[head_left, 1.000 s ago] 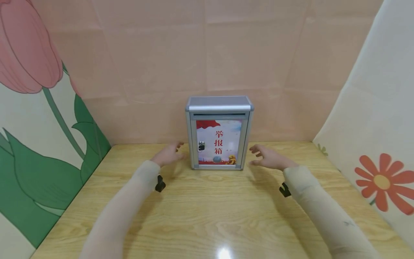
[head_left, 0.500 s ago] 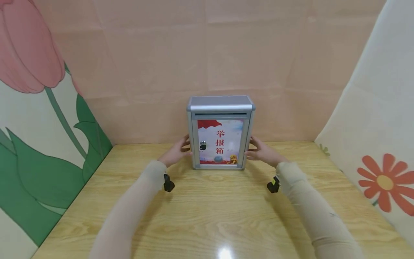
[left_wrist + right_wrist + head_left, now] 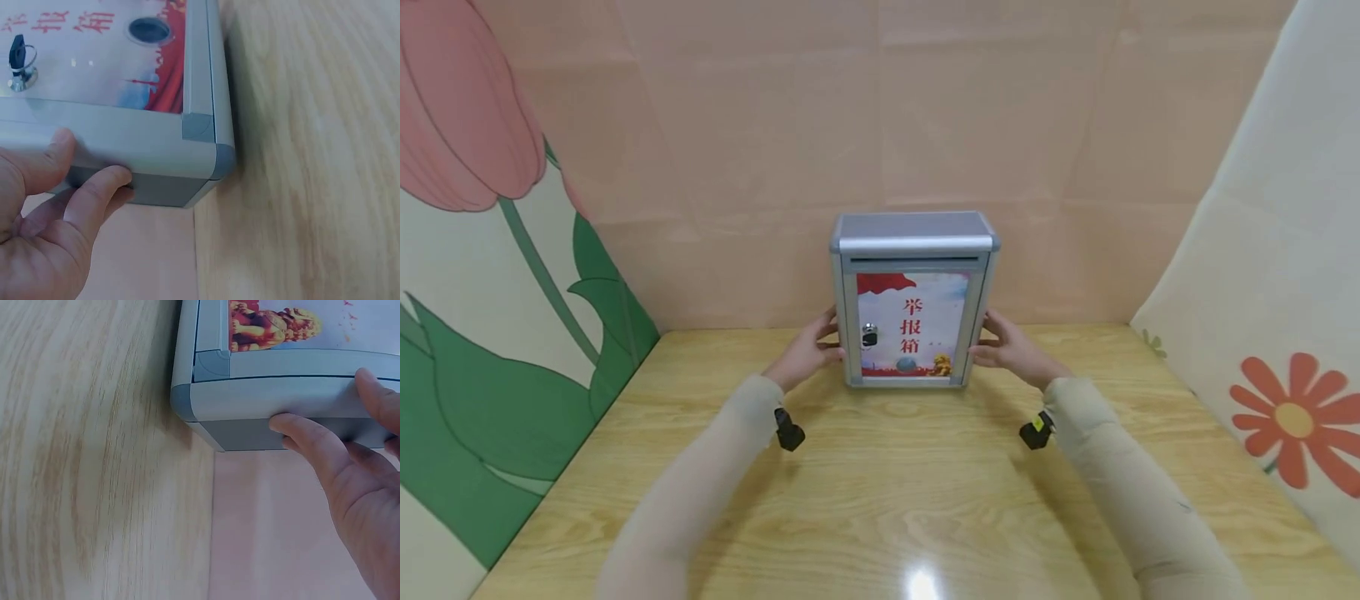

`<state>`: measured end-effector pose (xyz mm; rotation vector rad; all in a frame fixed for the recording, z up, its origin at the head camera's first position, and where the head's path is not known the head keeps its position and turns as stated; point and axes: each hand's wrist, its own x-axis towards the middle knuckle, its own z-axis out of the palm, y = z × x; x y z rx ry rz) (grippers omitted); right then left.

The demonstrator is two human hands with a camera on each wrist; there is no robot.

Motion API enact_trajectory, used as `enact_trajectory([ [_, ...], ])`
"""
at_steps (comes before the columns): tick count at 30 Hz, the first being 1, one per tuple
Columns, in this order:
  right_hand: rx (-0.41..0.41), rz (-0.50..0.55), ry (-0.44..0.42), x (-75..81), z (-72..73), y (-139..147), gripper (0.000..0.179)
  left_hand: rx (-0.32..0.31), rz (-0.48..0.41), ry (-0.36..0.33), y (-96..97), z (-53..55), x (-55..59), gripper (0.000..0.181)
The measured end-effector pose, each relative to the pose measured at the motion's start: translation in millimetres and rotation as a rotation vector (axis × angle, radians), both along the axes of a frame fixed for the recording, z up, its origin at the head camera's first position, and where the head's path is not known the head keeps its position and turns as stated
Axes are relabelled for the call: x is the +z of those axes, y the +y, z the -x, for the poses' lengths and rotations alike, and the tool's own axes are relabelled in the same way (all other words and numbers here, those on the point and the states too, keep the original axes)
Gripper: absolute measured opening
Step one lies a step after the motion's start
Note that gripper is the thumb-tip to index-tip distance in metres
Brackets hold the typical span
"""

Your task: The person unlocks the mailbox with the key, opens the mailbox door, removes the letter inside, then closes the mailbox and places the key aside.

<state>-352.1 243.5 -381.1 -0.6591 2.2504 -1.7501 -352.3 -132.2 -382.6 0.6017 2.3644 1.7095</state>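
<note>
A silver-grey metal report box [image 3: 917, 243] with a slot near its top and a printed front panel [image 3: 887, 317] stands upright toward the back of the wooden table. A small lock with a key [image 3: 20, 65] sits on the panel's left side. My left hand [image 3: 803, 357] grips the box's left side low down, thumb at the front edge and fingers on the side face. On the opposite side my right hand [image 3: 1017, 354] holds it in the same way, with thumb near the front edge. The ends of some fingers are hidden in the head view.
The wooden table [image 3: 880, 483] runs from the box toward me. A pink cloth backdrop [image 3: 737, 167] hangs close behind the box. Flower-printed panels flank the table, with a tulip [image 3: 471, 108] at left and a red flower [image 3: 1292, 421] at right.
Both hands have moved inward from beside the box and taken hold of its sides. Since half a second ago, the box shows slightly higher and larger in the head view.
</note>
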Motion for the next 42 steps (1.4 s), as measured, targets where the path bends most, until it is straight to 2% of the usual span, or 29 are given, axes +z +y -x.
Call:
enact_trajectory([
  [4, 0.008, -0.008, 0.002, 1.8, -4.9, 0.7, 0.087, 0.018, 0.020, -0.010, 0.7, -5.4, 1.4, 0.085],
  [15, 0.025, 0.001, -0.027, -12.4, 0.2, -0.3, 0.087, 0.000, -0.017, -0.025, -2.2, -1.9, -15.9, 0.084],
  [24, 0.035, 0.023, -0.027, -12.6, 3.0, 0.5, 0.088, 0.004, -0.007, -0.042, -2.7, -2.4, -15.5, 0.081],
  [33, 0.032, 0.004, -0.033, -14.4, 2.1, 2.4, 0.088, 0.091, 0.052, -0.021, 0.3, -4.4, -20.8, 0.062],
  [38, -0.024, -0.125, -0.050, -14.6, -2.0, 5.2, 0.085, 0.113, 0.146, 0.022, -2.8, -4.2, -26.4, 0.049],
  [42, -0.061, -0.270, -0.069, -19.0, -1.7, 6.0, 0.064, 0.104, 0.286, 0.095, -4.2, -3.1, -34.3, 0.036],
])
